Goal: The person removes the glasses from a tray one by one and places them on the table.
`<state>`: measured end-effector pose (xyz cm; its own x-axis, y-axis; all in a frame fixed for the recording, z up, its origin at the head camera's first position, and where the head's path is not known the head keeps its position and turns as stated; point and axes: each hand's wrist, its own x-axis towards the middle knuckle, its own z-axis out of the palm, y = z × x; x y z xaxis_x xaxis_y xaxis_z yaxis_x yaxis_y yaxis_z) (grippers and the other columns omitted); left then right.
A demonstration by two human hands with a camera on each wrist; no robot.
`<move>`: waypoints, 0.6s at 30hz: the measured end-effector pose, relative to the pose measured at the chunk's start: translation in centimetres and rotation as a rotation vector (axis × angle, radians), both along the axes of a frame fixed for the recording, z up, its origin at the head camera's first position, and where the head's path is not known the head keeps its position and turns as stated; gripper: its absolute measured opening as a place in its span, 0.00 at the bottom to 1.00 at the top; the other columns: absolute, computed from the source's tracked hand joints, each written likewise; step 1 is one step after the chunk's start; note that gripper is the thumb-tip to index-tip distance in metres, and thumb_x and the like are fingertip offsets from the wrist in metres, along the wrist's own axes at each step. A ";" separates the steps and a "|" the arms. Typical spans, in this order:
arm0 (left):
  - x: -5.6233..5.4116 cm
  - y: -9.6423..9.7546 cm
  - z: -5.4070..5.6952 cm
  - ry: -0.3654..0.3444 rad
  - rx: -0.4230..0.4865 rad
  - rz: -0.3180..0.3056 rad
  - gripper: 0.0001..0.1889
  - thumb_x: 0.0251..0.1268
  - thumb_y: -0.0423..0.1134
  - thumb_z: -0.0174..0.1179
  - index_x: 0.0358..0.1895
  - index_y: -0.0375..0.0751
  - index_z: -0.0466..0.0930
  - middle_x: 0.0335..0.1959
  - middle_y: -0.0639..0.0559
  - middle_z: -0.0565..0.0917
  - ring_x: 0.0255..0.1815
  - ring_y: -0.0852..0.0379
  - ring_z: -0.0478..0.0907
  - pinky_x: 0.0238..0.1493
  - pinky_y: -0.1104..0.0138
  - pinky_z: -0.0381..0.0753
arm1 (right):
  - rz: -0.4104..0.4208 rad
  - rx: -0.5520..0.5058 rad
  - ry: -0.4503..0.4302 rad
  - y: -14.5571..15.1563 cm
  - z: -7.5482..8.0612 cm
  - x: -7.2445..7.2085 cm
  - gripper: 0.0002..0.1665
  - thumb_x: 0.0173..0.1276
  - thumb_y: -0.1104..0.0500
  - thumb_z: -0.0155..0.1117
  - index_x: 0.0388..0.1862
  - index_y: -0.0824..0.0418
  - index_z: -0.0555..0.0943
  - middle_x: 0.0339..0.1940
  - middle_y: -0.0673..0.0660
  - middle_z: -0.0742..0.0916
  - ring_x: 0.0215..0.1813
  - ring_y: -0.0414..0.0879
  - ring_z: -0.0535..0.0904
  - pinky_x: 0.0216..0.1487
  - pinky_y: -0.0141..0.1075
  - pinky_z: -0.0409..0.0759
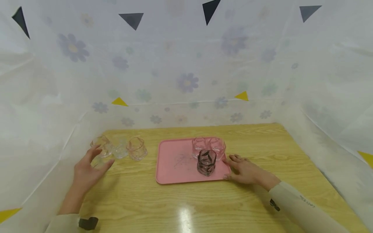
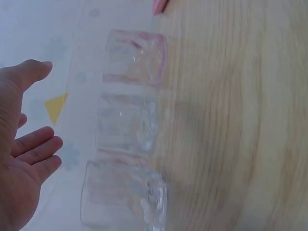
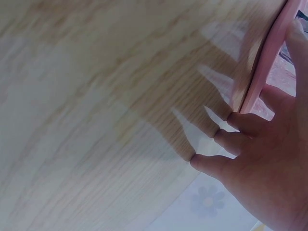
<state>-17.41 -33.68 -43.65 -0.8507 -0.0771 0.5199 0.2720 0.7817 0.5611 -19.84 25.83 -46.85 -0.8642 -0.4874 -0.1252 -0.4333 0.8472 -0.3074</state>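
Note:
My left hand [image 1: 88, 170] is at the left, thumb and fingers spread apart, holding nothing. Beside it stand several glasses: a pink-tinted glass [image 1: 137, 149], a clear glass [image 1: 120, 150] and a pink-tinted glass [image 1: 102, 145] partly behind my fingers. Another clear glass [image 2: 124, 197] is nearest in the left wrist view. A pink tray [image 1: 172, 174] lies mid-table. On its right side are two clear or pinkish glasses [image 1: 199, 145] and a dark grey glass [image 1: 207, 163] in front of them. My right hand [image 1: 246, 170] touches the tray's right edge with extended fingers, some fingertips resting on the table.
The wood-grain table [image 1: 131, 204] is bounded by a flower-patterned white sheet [image 1: 163, 64] at the back and sides. Dark and yellow triangles mark the sheet, such as a yellow triangle [image 1: 242, 95] at the back. Bare wood lies in front of the tray.

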 end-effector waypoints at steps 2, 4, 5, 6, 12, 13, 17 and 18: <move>-0.2 1.3 0.1 0.010 0.028 -0.046 0.42 0.58 0.37 0.79 0.76 0.43 0.71 0.60 0.32 0.86 0.60 0.50 0.85 0.61 0.85 0.71 | 0.001 -0.002 -0.002 0.1 0.0 0.0 0.51 0.76 0.28 0.57 0.84 0.57 0.64 0.82 0.74 0.65 0.83 0.74 0.57 0.77 0.75 0.57; -0.3 2.7 0.2 0.017 0.053 -0.112 0.40 0.59 0.36 0.78 0.75 0.43 0.73 0.59 0.34 0.86 0.59 0.67 0.82 0.59 0.91 0.67 | 0.001 -0.002 -0.008 0.1 0.0 -0.1 0.51 0.76 0.27 0.57 0.84 0.57 0.64 0.83 0.74 0.65 0.83 0.74 0.57 0.77 0.75 0.56; -0.4 3.3 0.1 0.013 0.072 -0.147 0.39 0.59 0.35 0.78 0.75 0.42 0.73 0.59 0.34 0.86 0.59 0.73 0.80 0.59 0.89 0.70 | 0.000 -0.001 -0.010 0.1 -0.1 -0.1 0.51 0.76 0.27 0.56 0.85 0.57 0.64 0.83 0.74 0.65 0.84 0.74 0.57 0.77 0.75 0.56; -0.5 4.0 0.1 0.007 0.092 -0.184 0.38 0.60 0.34 0.77 0.75 0.41 0.73 0.59 0.35 0.86 0.58 0.78 0.77 0.60 0.88 0.72 | -0.001 0.000 -0.012 0.1 -0.1 -0.1 0.51 0.76 0.27 0.56 0.85 0.56 0.64 0.83 0.73 0.65 0.84 0.74 0.57 0.77 0.75 0.56; -1.1 8.0 -0.6 -0.063 0.175 -0.382 0.34 0.64 0.31 0.75 0.73 0.42 0.75 0.59 0.40 0.86 0.59 0.59 0.83 0.59 0.80 0.79 | -0.007 -0.006 -0.019 0.0 0.0 0.0 0.51 0.76 0.27 0.57 0.84 0.56 0.64 0.83 0.73 0.65 0.84 0.74 0.56 0.78 0.75 0.55; -1.2 8.6 -0.7 -0.075 0.182 -0.405 0.34 0.64 0.32 0.74 0.73 0.43 0.75 0.60 0.41 0.86 0.60 0.54 0.84 0.60 0.77 0.81 | -0.006 -0.007 -0.018 0.0 0.0 0.0 0.51 0.76 0.27 0.57 0.84 0.56 0.64 0.83 0.74 0.65 0.84 0.74 0.56 0.78 0.75 0.56; -1.5 11.2 -1.2 -0.122 0.194 -0.486 0.34 0.65 0.33 0.74 0.74 0.45 0.74 0.61 0.44 0.86 0.62 0.45 0.84 0.61 0.62 0.85 | -0.003 -0.006 -0.009 0.1 -0.1 0.0 0.51 0.75 0.27 0.57 0.84 0.56 0.64 0.83 0.74 0.65 0.84 0.74 0.57 0.77 0.75 0.56; -1.6 11.9 -1.3 -0.138 0.197 -0.506 0.34 0.65 0.34 0.74 0.74 0.45 0.74 0.62 0.44 0.86 0.63 0.44 0.83 0.62 0.58 0.85 | -0.002 -0.005 -0.007 0.1 -0.1 0.0 0.51 0.75 0.27 0.57 0.84 0.56 0.64 0.82 0.74 0.65 0.83 0.74 0.57 0.77 0.75 0.56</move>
<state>-19.00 -21.81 -44.93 -0.8661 0.2737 0.4183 0.4996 0.4496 0.7404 -19.87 25.91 -46.95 -0.8640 -0.4867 -0.1287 -0.4298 0.8463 -0.3148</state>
